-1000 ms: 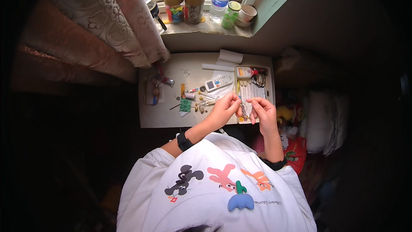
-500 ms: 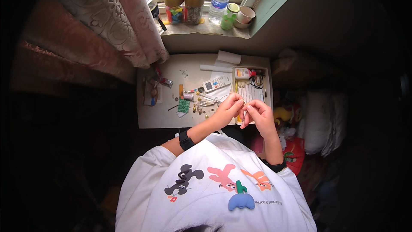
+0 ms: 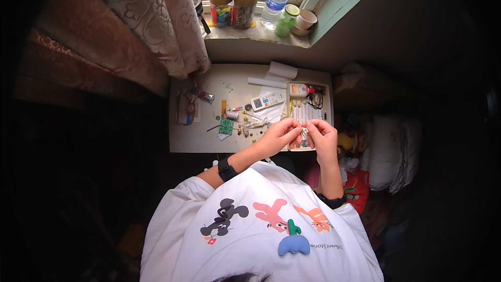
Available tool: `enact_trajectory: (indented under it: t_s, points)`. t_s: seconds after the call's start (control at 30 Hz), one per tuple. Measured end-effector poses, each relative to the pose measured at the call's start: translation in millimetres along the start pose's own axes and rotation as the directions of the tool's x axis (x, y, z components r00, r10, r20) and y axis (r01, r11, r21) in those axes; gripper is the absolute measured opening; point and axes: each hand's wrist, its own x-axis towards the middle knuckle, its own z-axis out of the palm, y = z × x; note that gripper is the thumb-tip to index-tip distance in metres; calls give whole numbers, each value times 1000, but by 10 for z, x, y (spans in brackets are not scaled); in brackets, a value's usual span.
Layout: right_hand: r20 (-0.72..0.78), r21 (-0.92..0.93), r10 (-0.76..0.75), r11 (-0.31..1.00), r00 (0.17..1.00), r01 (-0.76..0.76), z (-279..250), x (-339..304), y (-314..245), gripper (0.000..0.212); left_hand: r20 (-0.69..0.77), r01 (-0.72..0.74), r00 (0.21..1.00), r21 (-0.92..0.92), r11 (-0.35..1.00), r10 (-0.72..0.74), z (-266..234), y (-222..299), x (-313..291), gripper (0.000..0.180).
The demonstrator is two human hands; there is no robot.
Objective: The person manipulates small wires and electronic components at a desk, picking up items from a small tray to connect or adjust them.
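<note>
My left hand (image 3: pixel 286 134) and my right hand (image 3: pixel 322 136) meet over the near end of a shallow tray (image 3: pixel 327 105). Thumbs and fingers of both are pinched together, with a small pale piece (image 3: pixel 304 133) showing between them. It is too small for me to tell its kind. Left of my left hand lie a green square board (image 3: pixel 226 126), a small cylinder (image 3: pixel 232 116) and several little gold-coloured bits. A white remote control (image 3: pixel 267 101) rests just beyond the hands.
Inside the tray are a white bottle with a red cap (image 3: pixel 299 90) and a black cable (image 3: pixel 315 100). Paper rolls (image 3: pixel 283 71) lie at the table's back. Jars (image 3: pixel 221 6) and a water bottle (image 3: pixel 275 2) line the windowsill. A curtain (image 3: pixel 182 26) hangs at left.
Both hands have turned slightly, and the pale piece between their fingertips now shows more plainly. My right fingers have drawn up from their lower, extended pose. The whole view has shifted a little.
</note>
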Motion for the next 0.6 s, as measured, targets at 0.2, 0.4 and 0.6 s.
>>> enact_trajectory:
  t_s: [0.2,0.4,0.6]
  points:
    - [-72,28,-34,999,997,36,47,-27,36,12,28,20,999,-106,994,-17,-47,-4,-64,15]
    - [-134,-48,-112,993,985,106,86,-44,159,10,15,77,997,-62,995,-76,-58,30,-86,15]
    - [-173,-195,-194,968,966,159,174,-59,164,9,18,58,998,-69,996,-57,-62,53,-112,15]
